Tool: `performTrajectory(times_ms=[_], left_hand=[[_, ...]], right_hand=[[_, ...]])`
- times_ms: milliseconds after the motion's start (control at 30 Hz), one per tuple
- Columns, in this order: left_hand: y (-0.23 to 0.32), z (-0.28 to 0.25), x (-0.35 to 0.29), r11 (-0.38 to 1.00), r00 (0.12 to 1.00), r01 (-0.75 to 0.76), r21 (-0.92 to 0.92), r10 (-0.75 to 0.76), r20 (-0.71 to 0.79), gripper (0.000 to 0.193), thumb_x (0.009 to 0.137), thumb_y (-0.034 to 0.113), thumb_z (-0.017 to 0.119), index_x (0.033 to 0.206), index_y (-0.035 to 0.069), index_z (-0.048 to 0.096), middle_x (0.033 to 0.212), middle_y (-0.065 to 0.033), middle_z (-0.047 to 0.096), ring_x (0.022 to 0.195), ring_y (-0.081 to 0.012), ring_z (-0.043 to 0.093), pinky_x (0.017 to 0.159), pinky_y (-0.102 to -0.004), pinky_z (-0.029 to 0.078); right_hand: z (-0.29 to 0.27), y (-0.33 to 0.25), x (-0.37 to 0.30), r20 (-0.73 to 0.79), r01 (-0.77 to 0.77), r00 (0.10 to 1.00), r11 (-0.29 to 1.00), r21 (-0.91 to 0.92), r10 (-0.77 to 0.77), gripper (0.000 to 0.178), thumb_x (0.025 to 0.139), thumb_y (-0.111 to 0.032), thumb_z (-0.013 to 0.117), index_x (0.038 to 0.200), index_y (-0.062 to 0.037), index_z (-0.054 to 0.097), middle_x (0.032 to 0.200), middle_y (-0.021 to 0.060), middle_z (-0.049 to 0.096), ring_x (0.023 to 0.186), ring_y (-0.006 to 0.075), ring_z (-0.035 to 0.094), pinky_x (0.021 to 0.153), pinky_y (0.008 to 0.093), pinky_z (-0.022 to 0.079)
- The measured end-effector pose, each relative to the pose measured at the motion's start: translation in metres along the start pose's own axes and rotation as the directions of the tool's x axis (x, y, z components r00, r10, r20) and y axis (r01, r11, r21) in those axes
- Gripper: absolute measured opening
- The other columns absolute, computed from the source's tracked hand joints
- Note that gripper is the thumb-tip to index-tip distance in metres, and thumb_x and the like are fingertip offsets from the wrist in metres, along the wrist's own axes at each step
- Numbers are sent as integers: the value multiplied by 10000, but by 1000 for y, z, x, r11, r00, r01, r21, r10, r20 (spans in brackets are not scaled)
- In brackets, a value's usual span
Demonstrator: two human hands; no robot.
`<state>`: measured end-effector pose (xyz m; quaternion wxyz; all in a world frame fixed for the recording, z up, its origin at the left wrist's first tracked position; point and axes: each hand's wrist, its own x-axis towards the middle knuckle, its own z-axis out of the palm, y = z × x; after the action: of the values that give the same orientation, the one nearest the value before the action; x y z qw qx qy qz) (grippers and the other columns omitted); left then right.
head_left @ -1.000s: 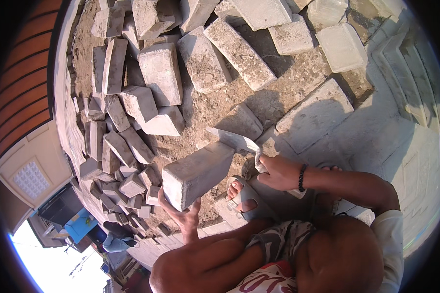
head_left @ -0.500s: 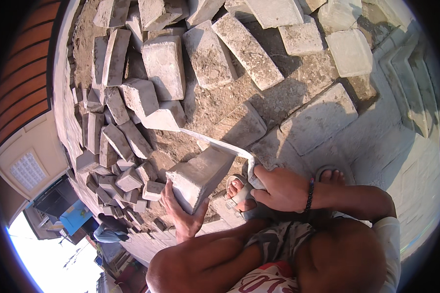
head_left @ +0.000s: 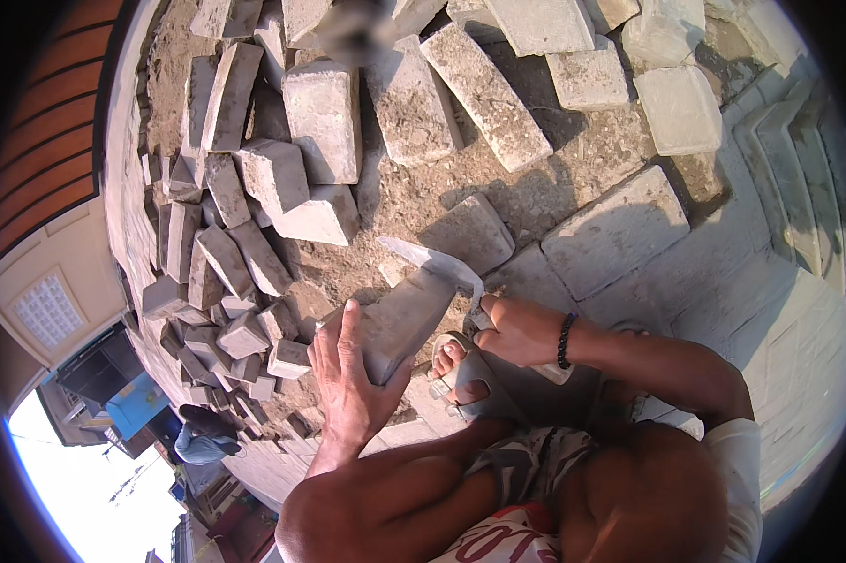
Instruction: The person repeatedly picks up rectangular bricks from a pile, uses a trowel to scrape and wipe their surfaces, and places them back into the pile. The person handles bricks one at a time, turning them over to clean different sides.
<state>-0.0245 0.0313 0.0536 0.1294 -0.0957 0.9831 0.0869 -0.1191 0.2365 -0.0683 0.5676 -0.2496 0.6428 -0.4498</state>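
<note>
My left hand point(head_left: 353, 399) grips the near end of a grey concrete paving block point(head_left: 404, 319), fingers over one side and thumb on the other. The block is tilted above the ground, in front of my left foot. My right hand point(head_left: 524, 333) is closed around the handle of a trowel point(head_left: 442, 266). Its pale, smeared blade points left, over the far end of the block; whether it touches cannot be told. Just beyond lies another block point(head_left: 470, 233), partly in shade on the sandy soil.
Loose blocks point(head_left: 320, 117) lie scattered ahead and heap up at the left. Laid paving point(head_left: 615, 220) spreads to the right, near stacked curved pieces point(head_left: 798, 169). My sandalled foot point(head_left: 465, 375) is close to the held block. A person point(head_left: 205, 436) is at the far left. A dark blur point(head_left: 353, 28) shows at the top.
My left hand has shifted up around the block's end, and the block has turned and tipped. The trowel blade has swung right and shows more of its flat face. The dark blur has appeared.
</note>
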Motion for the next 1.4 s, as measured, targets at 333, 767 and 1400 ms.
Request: performTrajectory(times_ms=[333, 767, 1400], left_hand=[[12, -6, 7, 994, 993, 110, 5, -111, 51, 731, 630, 186, 866, 1276, 62, 546, 1223, -187, 503, 1141, -384, 511, 971, -473, 440], [-6, -13, 11, 957, 980, 128, -259, -162, -114, 566, 576, 102, 880, 1070, 35, 614, 1070, -133, 585, 982, -318, 603, 879, -410, 506], [-13, 3, -20, 948, 950, 263, -179, -287, -123, 728, 609, 124, 880, 1275, 59, 593, 1121, -160, 521, 1033, -330, 581, 875, -438, 510]], right_hand=[[-8, 10, -7, 124, -212, 973, 968, 134, 195, 418, 861, -251, 554, 1014, 136, 517, 726, 300, 645, 731, 453, 663, 680, 516, 518], [16, 29, -30, -179, -29, 984, 998, -63, 18, 391, 878, -272, 567, 1040, 79, 510, 725, 258, 651, 725, 453, 655, 703, 523, 512], [14, -9, -21, -242, 58, 953, 892, -449, -184, 290, 856, -176, 571, 1010, 60, 507, 795, 263, 668, 762, 443, 662, 723, 521, 528]])
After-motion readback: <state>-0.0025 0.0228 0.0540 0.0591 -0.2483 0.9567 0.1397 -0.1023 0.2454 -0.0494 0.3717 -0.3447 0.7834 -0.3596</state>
